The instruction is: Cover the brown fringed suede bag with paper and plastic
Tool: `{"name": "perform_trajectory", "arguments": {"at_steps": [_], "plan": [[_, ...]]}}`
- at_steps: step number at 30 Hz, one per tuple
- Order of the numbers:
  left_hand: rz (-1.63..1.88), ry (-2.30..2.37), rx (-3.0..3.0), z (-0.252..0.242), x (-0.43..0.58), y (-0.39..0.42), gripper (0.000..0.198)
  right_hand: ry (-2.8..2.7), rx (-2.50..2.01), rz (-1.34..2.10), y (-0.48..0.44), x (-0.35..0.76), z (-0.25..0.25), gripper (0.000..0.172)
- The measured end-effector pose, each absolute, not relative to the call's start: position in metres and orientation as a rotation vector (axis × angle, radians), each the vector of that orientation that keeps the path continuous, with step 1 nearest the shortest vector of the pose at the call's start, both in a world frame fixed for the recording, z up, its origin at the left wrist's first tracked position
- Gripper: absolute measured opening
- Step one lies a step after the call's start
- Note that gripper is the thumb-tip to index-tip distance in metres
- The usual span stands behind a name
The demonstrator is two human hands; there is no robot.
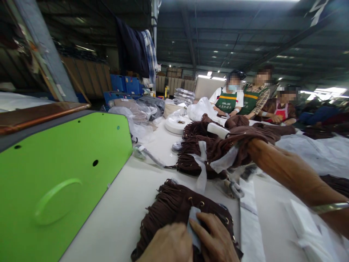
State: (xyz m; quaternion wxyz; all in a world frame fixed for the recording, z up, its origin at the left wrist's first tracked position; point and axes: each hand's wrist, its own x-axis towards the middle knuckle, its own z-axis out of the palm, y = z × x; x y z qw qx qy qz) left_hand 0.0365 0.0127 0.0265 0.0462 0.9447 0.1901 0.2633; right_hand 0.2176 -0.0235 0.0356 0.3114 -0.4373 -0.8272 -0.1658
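Left hand [191, 242] presses bag [171, 205] (fringe probably leftward).

Only one camera is here, and it sits on the person's head. It looks forward and a bit down along the white table [122, 218]. A brown bag [174, 207] is very close at 6 o'clock. A green machine [54, 174] fills 9 o'clock. Workers [245, 102] sit far off at 1 o'clock.
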Motion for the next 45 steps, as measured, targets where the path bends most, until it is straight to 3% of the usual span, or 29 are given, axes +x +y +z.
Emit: {"name": "perform_trajectory", "arguments": {"at_steps": [3, 8, 11, 14, 22, 32, 41, 45], "plan": [[1.021, 0.984, 2.428, 0.04, 0.074, 0.041, 0.026, -2.196, -1.186, -0.445, -0.023, 0.219, 0.037, 0.031], [1.339, 1.014, 2.11, 0.023, 0.091, 0.062, 0.032, -2.303, -1.282, -0.403, -0.019, 0.213, 0.05, 0.041], [1.346, 1.027, 2.06, 0.012, 0.084, 0.065, 0.029, -2.364, -1.419, -0.309, -0.012, 0.205, 0.058, 0.046], [1.351, 1.065, 2.03, 0.011, 0.079, 0.069, 0.026, -2.392, -1.468, -0.415, -0.005, 0.201, 0.056, 0.036], [1.355, 1.108, 2.073, 0.007, 0.085, 0.071, 0.025, -2.345, -1.167, -0.553, -0.006, 0.216, 0.044, 0.039], [1.322, 1.137, 2.132, 0.005, 0.089, 0.068, 0.023, -2.302, -1.014, -0.33, -0.009, 0.232, 0.031, 0.031], [1.275, 1.131, 2.134, 0.001, 0.09, 0.07, 0.021, -2.216, -1.014, -0.14, -0.015, 0.235, 0.033, 0.036], [1.31, 1.13, 2.094, 0.001, 0.09, 0.069, 0.022, -2.221, -1.062, -0.121, -0.02, 0.243, 0.022, 0.049]]}}
